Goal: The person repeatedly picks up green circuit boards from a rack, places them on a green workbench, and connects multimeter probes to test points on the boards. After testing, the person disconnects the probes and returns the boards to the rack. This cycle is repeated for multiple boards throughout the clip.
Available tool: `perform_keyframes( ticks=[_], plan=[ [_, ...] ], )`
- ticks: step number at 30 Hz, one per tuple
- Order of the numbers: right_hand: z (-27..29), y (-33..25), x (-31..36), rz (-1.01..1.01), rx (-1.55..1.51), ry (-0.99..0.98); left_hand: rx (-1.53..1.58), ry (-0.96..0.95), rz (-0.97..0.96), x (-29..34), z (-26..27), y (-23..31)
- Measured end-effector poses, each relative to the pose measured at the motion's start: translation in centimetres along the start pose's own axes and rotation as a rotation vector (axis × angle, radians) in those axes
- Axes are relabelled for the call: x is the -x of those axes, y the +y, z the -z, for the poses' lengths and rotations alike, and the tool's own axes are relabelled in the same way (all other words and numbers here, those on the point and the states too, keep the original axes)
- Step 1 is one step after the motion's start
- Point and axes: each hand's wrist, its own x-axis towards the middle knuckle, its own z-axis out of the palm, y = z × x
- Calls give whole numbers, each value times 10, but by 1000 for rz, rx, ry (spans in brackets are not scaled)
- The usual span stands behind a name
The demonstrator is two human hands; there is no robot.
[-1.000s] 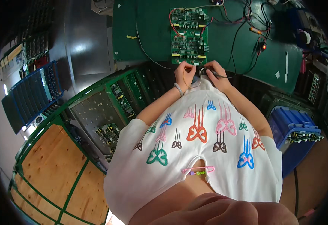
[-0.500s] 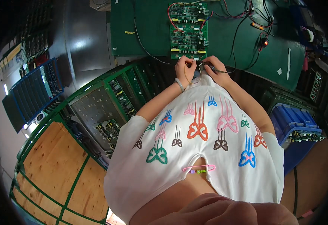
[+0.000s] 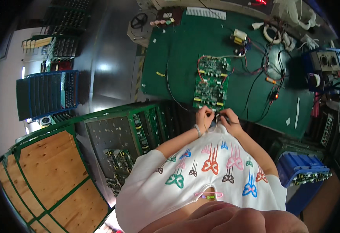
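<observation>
A green circuit board (image 3: 212, 90), filled with small components and yellow blocks, lies flat on the green work mat. Just off its near edge, my left hand (image 3: 205, 115) is pinched closed on a thin wire, and a yellowish loop hangs below the fingers. My right hand (image 3: 230, 119) sits close beside it, its fingers closed round a black lead. A pale wire (image 3: 217, 119) shows between the two hands. The fingertips and wire ends are too small to make out. A black cable (image 3: 170, 87) runs across the mat toward my left hand.
Tangled wires (image 3: 269, 70) and a red-lit switch (image 3: 275, 96) lie right of the board. An orange-handled tool (image 3: 271, 80) is among them. A blue-framed instrument (image 3: 327, 66) stands far right. A blue bin (image 3: 300, 171) holds boards nearby; a green rack (image 3: 131, 132) stands left.
The view has shifted, so the board and hands appear lower and more of the table's far side shows. Both hands stay close together at the board's near edge.
</observation>
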Motion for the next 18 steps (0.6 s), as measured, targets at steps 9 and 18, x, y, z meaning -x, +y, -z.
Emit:
perform_keyframes(
  ticks=[9, 18],
  plan=[
    [3, -13, -4, -11, 20, -30, 1, 31, -9, 1, 0, 0],
    [0, -6, -2, -37, -46, 42, 38, -2, 10, 1, 7, 8]
  ],
)
